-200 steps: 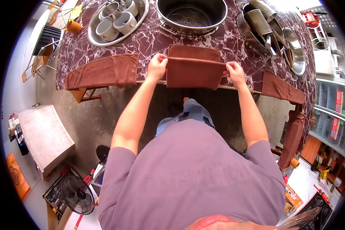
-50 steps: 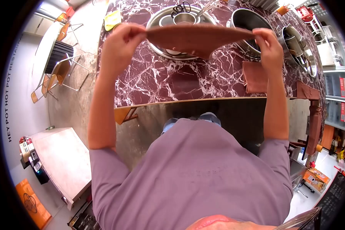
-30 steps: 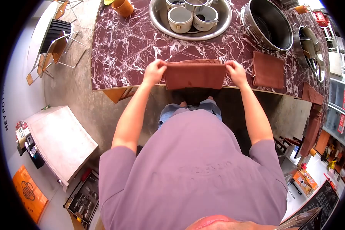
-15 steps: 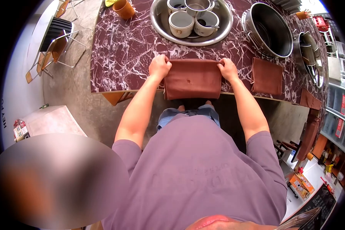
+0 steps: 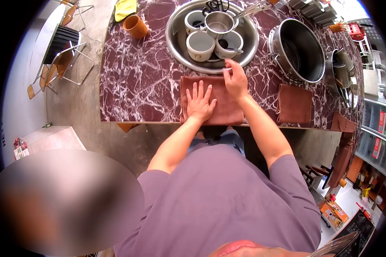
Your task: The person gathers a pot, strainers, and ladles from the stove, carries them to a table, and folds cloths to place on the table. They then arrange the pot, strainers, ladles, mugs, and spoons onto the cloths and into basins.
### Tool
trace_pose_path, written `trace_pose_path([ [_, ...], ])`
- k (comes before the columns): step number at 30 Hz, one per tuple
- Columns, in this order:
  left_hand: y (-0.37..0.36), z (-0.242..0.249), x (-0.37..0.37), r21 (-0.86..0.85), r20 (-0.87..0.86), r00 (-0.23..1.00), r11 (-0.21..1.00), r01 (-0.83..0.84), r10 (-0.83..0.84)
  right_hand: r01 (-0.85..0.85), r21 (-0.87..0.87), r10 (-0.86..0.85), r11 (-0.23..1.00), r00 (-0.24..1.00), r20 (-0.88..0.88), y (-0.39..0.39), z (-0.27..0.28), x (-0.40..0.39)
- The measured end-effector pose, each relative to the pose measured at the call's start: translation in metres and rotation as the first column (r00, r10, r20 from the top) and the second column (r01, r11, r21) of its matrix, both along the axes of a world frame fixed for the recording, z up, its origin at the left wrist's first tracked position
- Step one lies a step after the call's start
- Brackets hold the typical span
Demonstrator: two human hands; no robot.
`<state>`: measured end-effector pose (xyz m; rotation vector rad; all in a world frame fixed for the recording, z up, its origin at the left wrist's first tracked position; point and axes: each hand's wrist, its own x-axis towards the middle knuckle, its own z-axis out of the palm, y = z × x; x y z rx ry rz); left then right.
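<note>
A brown folded cloth [image 5: 225, 105] lies flat at the front edge of the marbled table [image 5: 141, 81]. My left hand [image 5: 200, 104] rests palm down on its left part, fingers spread. Over the cloth's upper right corner is my right hand [image 5: 236, 81], its fingers loosely bent and the thumb apart from the index finger. I see nothing held in it. Just beyond its fingertips stands a metal basin [image 5: 173, 53] with several white mugs [image 5: 200, 45] and a small metal pot [image 5: 219, 22] in it.
A second folded brown cloth [image 5: 294, 104] lies to the right. Behind it stand a large dark pot [image 5: 302, 51] and a smaller pot with utensils [image 5: 339, 73]. An orange-brown cup [image 5: 135, 27] and a yellow cloth [image 5: 125, 9] sit at the back left. Folding chairs [image 5: 64, 60] stand further left.
Both hands have let go of the cloth's far corners. The cloth now lies flat on the table. My left hand has come down onto it; my right has shifted inward toward the basin.
</note>
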<state>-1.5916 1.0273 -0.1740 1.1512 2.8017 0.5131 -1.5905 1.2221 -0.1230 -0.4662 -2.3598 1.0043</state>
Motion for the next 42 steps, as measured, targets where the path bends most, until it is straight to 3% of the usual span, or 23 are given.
trace_pose_path([
  [1, 0.005, 0.004, 0.0, -0.031, 0.013, 1.0, 0.999, -0.014, 0.014, 0.017, -0.167, -0.005, 0.986, 0.997, 0.076, 0.008, 0.021, -0.025],
  [3, 0.003, 0.004, 0.003, -0.037, 0.027, 0.999, 0.999, -0.026, 0.027, 0.082, -0.163, -0.034, 0.983, 0.96, 0.277, 0.032, 0.046, -0.074],
  [5, 0.009, 0.014, -0.005, -0.059, 0.066, 0.998, 0.998, -0.012, 0.015, -0.013, 0.086, -0.03, 0.996, 0.877, 0.48, 0.056, 0.039, -0.109],
  [7, 0.013, 0.018, -0.004, -0.127, 0.091, 0.996, 0.992, -0.012, 0.024, -0.065, 0.175, 0.001, 0.982, 0.94, 0.342, 0.076, 0.01, -0.122],
  [9, 0.013, 0.012, -0.001, -0.118, 0.033, 0.999, 0.993, -0.017, 0.021, -0.026, 0.219, -0.064, 0.975, 0.918, 0.391, 0.086, 0.033, -0.114],
  [11, 0.015, 0.016, 0.001, -0.144, -0.004, 1.0, 0.989, -0.013, 0.013, 0.01, -0.005, -0.008, 1.0, 0.967, 0.255, 0.103, 0.066, -0.084],
  [14, 0.018, 0.018, 0.003, -0.173, -0.013, 1.0, 0.985, -0.013, 0.011, 0.108, 0.044, -0.109, 0.993, 0.994, 0.015, 0.158, 0.127, -0.015],
  [16, 0.019, 0.017, 0.004, -0.198, -0.027, 1.0, 0.98, -0.017, 0.011, 0.247, 0.111, -0.242, 0.963, 0.969, -0.053, 0.226, 0.153, 0.03],
  [20, 0.024, 0.017, 0.006, -0.245, -0.04, 0.999, 0.969, -0.034, 0.025, 0.525, 0.236, -0.556, 0.818, 0.827, 0.083, 0.392, 0.158, 0.111],
  [23, 0.028, 0.018, 0.008, -0.292, -0.023, 0.999, 0.956, -0.033, 0.027, 0.615, 0.239, -0.659, 0.752, 0.696, 0.283, 0.489, 0.14, 0.134],
  [26, 0.029, 0.017, 0.008, -0.389, -0.026, 0.999, 0.921, -0.03, 0.022, 0.526, 0.315, -0.609, 0.79, 0.61, 0.507, 0.547, 0.139, 0.131],
  [29, 0.033, 0.021, 0.004, -0.522, 0.045, 0.998, 0.853, -0.01, 0.039, 0.31, 0.377, -0.488, 0.873, 0.574, 0.658, 0.583, 0.139, 0.125],
  [32, 0.04, 0.039, 0.002, -0.583, 0.156, 0.986, 0.812, 0.045, 0.058, 0.18, 0.509, -0.514, 0.842, 0.554, 0.655, 0.612, 0.11, 0.121],
  [36, 0.047, 0.046, -0.002, -0.64, 0.203, 0.975, 0.766, 0.061, 0.092, 0.065, 0.554, -0.511, 0.83, 0.489, 0.708, 0.613, 0.103, 0.123],
  [37, 0.051, 0.05, -0.002, -0.65, 0.203, 0.973, 0.758, 0.054, 0.106, -0.083, 0.542, -0.435, 0.836, 0.501, 0.748, 0.61, 0.107, 0.13],
  [39, 0.061, 0.061, -0.001, -0.677, 0.219, 0.964, 0.735, 0.041, 0.148, -0.207, 0.563, -0.402, 0.8, 0.513, 0.759, 0.606, 0.1, 0.13],
  [40, 0.064, 0.063, 0.0, -0.688, 0.215, 0.962, 0.725, 0.025, 0.17, -0.331, 0.547, -0.371, 0.769, 0.465, 0.804, 0.604, 0.097, 0.128],
  [42, 0.072, 0.068, 0.003, -0.702, 0.211, 0.953, 0.712, -0.007, 0.218, -0.424, 0.538, -0.354, 0.729, 0.439, 0.826, 0.599, 0.087, 0.127],
])
